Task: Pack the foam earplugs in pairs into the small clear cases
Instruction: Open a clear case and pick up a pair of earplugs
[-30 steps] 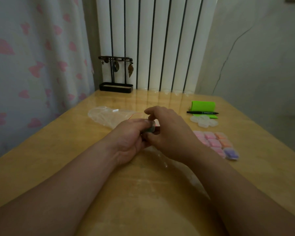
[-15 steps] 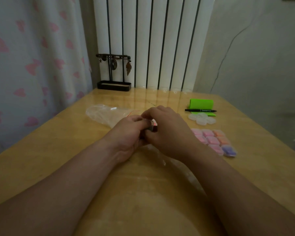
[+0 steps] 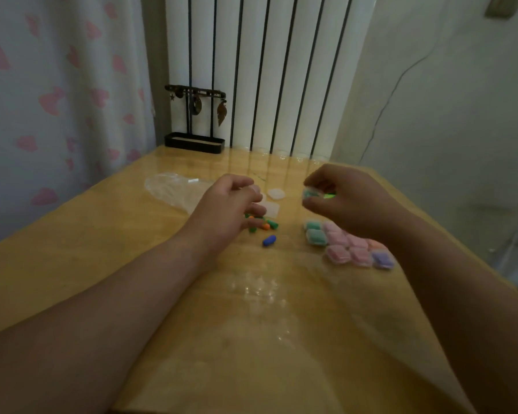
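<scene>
My right hand (image 3: 350,204) is raised above the table and pinches a small clear case (image 3: 311,194) with green earplugs inside. My left hand (image 3: 228,204) hovers with loosely curled fingers over a small heap of green and orange earplugs (image 3: 263,225) and holds nothing that I can see. A blue earplug (image 3: 269,240) lies alone just in front of the heap. Two empty clear cases (image 3: 275,193) sit behind the left hand. Filled cases in green, pink, orange and purple (image 3: 341,245) lie in rows under my right wrist.
A crumpled clear plastic bag (image 3: 174,189) lies at the left rear of the wooden table (image 3: 72,264). A black jewellery stand (image 3: 195,141) is at the back edge by the radiator. A bright green item (image 3: 328,196) shows behind my right hand.
My hands were pressed together over one case; now they have parted. The right hand has lifted right with the green-filled case, and the left has dropped over the loose earplugs.
</scene>
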`<state>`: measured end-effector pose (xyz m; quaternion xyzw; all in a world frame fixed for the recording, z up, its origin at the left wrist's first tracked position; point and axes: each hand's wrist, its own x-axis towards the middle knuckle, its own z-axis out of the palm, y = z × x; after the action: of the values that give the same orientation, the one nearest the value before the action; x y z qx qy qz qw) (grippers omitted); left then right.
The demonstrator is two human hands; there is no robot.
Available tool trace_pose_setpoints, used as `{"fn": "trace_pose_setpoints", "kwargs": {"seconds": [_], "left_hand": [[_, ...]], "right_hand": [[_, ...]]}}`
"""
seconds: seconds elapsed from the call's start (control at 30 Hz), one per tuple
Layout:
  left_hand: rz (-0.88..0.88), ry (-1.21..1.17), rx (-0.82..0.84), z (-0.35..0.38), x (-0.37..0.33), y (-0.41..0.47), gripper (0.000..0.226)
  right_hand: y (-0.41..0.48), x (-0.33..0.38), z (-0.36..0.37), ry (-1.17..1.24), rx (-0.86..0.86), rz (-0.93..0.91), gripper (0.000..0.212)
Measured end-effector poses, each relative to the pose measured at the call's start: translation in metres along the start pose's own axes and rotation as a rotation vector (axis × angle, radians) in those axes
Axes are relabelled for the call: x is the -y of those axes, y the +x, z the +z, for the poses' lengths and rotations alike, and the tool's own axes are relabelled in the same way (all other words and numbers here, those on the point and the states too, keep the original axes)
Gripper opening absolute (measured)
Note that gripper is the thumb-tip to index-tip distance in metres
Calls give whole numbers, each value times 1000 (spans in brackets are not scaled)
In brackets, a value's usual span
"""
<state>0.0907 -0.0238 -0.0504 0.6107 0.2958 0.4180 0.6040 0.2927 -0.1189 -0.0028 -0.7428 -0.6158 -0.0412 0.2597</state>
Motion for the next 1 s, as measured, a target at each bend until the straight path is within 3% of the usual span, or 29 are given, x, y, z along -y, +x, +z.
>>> {"fn": "trace_pose_setpoints", "kwargs": {"seconds": [0.2, 0.47, 0.9, 1.0], "left_hand": [[130, 186, -10, 1, 4, -2, 22], [192, 298, -26, -2, 12, 2, 18], [207, 298, -37, -4, 12, 1, 17], [214, 294, -47, -3, 11, 0, 18]], "right_hand": [[-38, -23, 17, 110, 71, 55, 38], [-47, -18, 15, -46, 308, 22, 36], [-49, -27, 6, -23, 295, 92, 43], [-46, -35, 3, 138, 111, 121, 36]]}}
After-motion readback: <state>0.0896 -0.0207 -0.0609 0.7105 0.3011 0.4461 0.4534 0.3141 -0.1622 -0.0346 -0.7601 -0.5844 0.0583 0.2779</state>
